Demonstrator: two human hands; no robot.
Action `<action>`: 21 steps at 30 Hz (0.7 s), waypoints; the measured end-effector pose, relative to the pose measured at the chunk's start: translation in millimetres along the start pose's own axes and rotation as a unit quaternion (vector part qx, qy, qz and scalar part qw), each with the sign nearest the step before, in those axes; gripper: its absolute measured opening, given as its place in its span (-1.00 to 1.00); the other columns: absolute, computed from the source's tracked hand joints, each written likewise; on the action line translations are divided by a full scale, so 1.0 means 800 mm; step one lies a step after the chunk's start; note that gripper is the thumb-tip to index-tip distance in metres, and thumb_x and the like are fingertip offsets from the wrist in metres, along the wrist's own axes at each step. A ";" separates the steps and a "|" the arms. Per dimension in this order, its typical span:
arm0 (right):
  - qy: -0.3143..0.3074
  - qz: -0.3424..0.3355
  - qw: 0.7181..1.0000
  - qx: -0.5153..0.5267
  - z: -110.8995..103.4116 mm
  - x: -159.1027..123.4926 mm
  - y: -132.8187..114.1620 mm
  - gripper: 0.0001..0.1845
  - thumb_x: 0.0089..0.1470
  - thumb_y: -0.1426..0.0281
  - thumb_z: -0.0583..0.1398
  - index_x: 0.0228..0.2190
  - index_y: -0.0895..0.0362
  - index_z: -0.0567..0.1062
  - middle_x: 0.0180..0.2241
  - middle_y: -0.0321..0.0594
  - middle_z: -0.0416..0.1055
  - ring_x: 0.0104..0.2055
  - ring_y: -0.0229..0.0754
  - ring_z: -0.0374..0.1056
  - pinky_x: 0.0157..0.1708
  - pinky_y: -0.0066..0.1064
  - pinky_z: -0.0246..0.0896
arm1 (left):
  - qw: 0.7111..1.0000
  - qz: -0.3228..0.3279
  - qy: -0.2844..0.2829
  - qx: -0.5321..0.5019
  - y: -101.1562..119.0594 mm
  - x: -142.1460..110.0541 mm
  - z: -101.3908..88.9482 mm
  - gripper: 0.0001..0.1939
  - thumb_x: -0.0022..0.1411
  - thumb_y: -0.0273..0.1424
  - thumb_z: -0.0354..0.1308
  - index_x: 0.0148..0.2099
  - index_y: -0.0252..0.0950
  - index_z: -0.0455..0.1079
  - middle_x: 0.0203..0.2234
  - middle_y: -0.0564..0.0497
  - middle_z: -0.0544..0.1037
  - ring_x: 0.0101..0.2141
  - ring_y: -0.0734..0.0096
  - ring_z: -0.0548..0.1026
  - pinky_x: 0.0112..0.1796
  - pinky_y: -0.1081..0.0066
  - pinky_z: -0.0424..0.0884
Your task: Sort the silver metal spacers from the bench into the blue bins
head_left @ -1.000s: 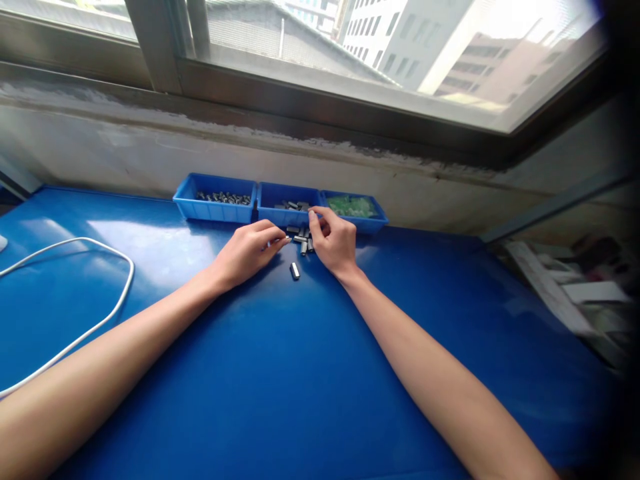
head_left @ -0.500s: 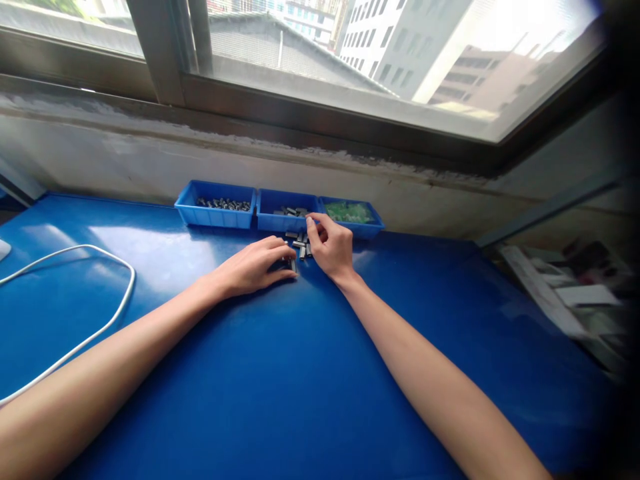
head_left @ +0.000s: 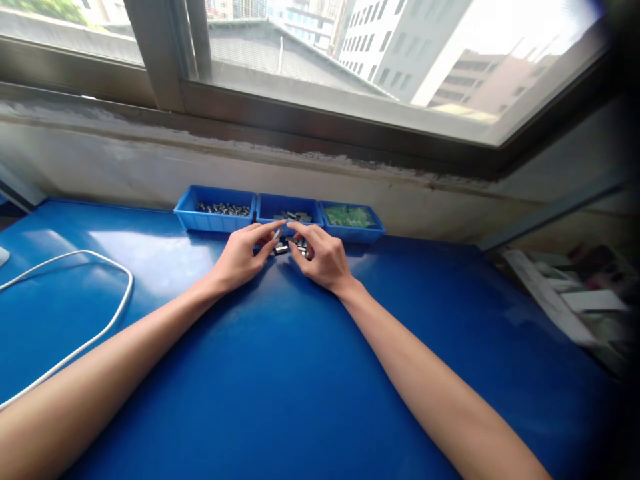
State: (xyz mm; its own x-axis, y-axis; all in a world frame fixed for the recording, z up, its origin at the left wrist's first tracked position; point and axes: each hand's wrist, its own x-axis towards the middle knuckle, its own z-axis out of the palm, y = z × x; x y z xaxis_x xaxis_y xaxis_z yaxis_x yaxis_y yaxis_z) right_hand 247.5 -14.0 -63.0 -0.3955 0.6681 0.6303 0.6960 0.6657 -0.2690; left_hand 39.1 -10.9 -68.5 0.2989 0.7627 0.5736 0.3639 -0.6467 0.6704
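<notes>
Before the middle blue tray [head_left: 270, 202], the left hand [head_left: 240, 257] pinched one small metal part [head_left: 277, 234]; the right hand [head_left: 323, 257] was half-curled over the loose parts [head_left: 283, 249], its hold unclear.

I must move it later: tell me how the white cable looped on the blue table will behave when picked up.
The white cable lies in a loose curve, so it is probably floppy. It looks thin, likely light, and may slide on the glossy blue table.

A small-parts assembly workbench in a workshop or factory room. A blue-matted desk [head_left: 300, 373] sits under a window [head_left: 350, 60] facing city buildings. Three blue parts bins [head_left: 215, 220] line the worn wall, holding small metal pieces and green boards [head_left: 349, 215]. A white cable [head_left: 100, 327] lies on the left.
</notes>
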 end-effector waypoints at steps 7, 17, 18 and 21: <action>-0.002 -0.035 0.999 -0.006 0.001 0.001 0.003 -0.69 0.34 0.32 0.12 0.03 0.06 0.54 -0.06 -0.16 0.57 -0.13 -0.16 0.53 -0.18 -0.39 0.41 | 0.999 0.027 -0.017 0.030 -0.005 -0.003 0.002 -0.33 0.31 -0.48 0.16 0.43 -0.22 0.14 -0.26 0.04 0.58 -0.33 0.49 0.52 -0.15 0.48 0.46; -0.006 -0.054 0.998 -0.028 0.005 0.001 0.007 -0.72 0.35 0.29 0.12 -0.07 0.08 0.59 -0.10 -0.15 0.60 -0.12 -0.12 0.54 -0.11 -0.34 0.39 | 0.997 0.028 -0.013 0.067 0.002 -0.002 -0.001 -0.31 0.34 -0.46 0.17 0.44 -0.14 0.08 -0.21 0.04 0.58 -0.29 0.47 0.51 -0.10 0.43 0.46; 0.007 -0.047 0.998 -0.034 0.006 0.001 0.008 -0.72 0.35 0.28 0.12 -0.09 0.09 0.60 -0.12 -0.15 0.61 -0.13 -0.11 0.54 -0.12 -0.33 0.38 | 0.997 0.023 -0.003 0.070 0.003 -0.002 -0.001 -0.33 0.34 -0.46 0.16 0.43 -0.16 0.11 -0.19 0.03 0.58 -0.27 0.45 0.52 -0.08 0.41 0.47; 0.078 0.027 0.995 -0.057 0.006 0.002 0.011 -0.71 0.35 0.24 0.13 -0.10 0.10 0.60 -0.19 -0.14 0.61 -0.20 -0.10 0.53 -0.20 -0.32 0.33 | 0.995 0.000 0.032 0.099 0.003 -0.002 -0.001 -0.51 0.35 -0.42 0.17 0.30 -0.23 0.30 -0.16 -0.05 0.60 -0.20 0.35 0.56 -0.07 0.32 0.49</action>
State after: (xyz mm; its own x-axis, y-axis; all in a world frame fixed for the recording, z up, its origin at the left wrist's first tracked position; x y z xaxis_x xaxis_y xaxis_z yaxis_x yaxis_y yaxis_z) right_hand 250.1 -5.5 -67.6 -0.2627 0.6364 0.7252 0.7808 0.5819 -0.2278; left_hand 39.0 -13.4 -67.4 0.2449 0.7560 0.6071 0.5320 -0.6282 0.5677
